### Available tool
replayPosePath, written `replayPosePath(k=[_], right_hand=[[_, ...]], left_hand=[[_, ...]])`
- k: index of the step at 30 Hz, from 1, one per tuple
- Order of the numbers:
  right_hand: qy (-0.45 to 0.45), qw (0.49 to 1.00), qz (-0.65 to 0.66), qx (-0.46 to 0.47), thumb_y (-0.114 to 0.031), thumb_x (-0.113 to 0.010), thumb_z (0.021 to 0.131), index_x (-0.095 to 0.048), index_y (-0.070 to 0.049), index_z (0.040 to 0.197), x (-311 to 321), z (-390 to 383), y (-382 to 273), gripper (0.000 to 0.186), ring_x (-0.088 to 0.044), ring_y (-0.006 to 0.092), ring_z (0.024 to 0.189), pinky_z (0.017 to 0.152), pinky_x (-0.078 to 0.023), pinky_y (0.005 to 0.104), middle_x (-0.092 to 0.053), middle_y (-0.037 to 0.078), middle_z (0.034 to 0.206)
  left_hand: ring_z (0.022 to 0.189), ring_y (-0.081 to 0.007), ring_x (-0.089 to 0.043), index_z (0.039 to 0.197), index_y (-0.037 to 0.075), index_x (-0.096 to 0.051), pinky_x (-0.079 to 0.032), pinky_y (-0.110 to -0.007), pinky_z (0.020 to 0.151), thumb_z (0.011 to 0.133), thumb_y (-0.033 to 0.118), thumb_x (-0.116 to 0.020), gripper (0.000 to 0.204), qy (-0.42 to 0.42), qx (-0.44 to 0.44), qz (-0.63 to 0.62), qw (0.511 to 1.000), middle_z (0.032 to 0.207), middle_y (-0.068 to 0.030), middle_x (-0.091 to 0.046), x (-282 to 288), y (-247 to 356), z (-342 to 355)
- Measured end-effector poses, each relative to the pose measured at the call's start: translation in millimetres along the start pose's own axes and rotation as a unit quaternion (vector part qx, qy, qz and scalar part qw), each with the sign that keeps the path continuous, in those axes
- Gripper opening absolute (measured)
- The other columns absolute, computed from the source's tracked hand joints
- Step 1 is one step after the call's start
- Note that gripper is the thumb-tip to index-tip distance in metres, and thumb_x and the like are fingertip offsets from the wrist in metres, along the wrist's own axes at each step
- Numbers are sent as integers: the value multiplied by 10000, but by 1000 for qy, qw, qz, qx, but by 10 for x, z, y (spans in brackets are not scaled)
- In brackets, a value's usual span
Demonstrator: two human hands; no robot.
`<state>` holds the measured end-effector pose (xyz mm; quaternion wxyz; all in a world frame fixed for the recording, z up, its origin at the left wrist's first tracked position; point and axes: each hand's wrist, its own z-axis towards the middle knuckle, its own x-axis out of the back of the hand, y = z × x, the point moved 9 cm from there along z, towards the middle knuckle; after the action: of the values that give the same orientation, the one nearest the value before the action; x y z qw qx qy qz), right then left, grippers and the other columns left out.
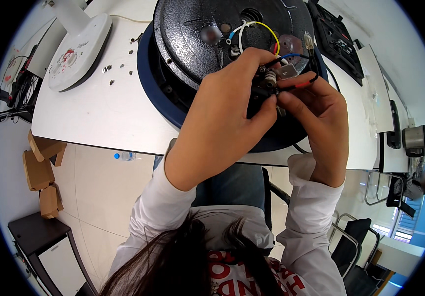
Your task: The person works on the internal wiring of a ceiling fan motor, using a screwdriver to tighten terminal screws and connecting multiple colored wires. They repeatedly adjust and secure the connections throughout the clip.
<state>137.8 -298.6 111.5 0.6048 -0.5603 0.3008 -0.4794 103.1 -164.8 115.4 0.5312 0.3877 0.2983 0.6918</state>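
Observation:
Both hands meet over the right part of a round, glossy black metal appliance base (188, 44) set in a dark blue ring-shaped housing (148, 74). My left hand (222, 113) is closed, thumb and fingers round a small dark part with a ribbed metal piece (270, 79); its fingertips are partly hidden. Close by sticks out a shiny metal bracket (286, 71). With thumb and index finger, my right hand (323, 116) pinches the end of a black wire with a red sleeve (302, 85). Yellow-green (274, 37) and blue wires (296, 55) loop around the parts.
Small screws and metal bits (107, 69) lie on the white table (94, 108) at left, near a white appliance stand (82, 54). An open black tool case (338, 42) is at the far right. On the floor are cardboard boxes (38, 170) and a bottle (125, 156); chairs (355, 241) stand right.

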Motion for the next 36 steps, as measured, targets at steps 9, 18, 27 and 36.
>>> replayPosePath(k=[9, 18, 27, 36], right_hand=[[-13, 1000, 18, 2, -10, -685, 854, -644, 8, 1018, 21, -14, 6, 170, -655, 104, 899, 810, -512, 215, -698, 62, 971], [-5, 1000, 28, -1, -39, -645, 896, -636, 28, 1055, 22, -25, -15, 174, -662, 128, 883, 816, -514, 233, -695, 83, 982], [155, 970, -188, 11, -105, -620, 918, -645, -31, 1142, 469, -292, -158, 236, -658, 127, 889, 784, -509, 247, -692, 83, 977], [203, 752, -613, -131, -283, -629, 909, -621, -26, 1154, 1227, -1022, 525, 355, -597, 287, 944, 797, -470, 369, -620, 125, 990]], left_hand=[[946, -171, -657, 1206, -12, -520, -501, -292, 857, 802, 0, -652, 426, -9, -5, -5, 1000, 1008, -135, -677, -6, 13, 7], [923, -149, -663, 1201, -32, -535, -516, -273, 846, 795, -2, -661, 426, -13, 76, -26, 997, 989, -131, -680, 5, -39, 4], [913, -159, -675, 1206, -34, -535, -519, -278, 854, 794, -13, -653, 428, -10, 93, -34, 995, 978, -126, -693, 1, -83, -15], [906, -174, -688, 1204, -38, -530, -525, -290, 855, 800, -33, -638, 418, -6, 70, -45, 997, 1006, -145, -695, 9, -26, -3]])
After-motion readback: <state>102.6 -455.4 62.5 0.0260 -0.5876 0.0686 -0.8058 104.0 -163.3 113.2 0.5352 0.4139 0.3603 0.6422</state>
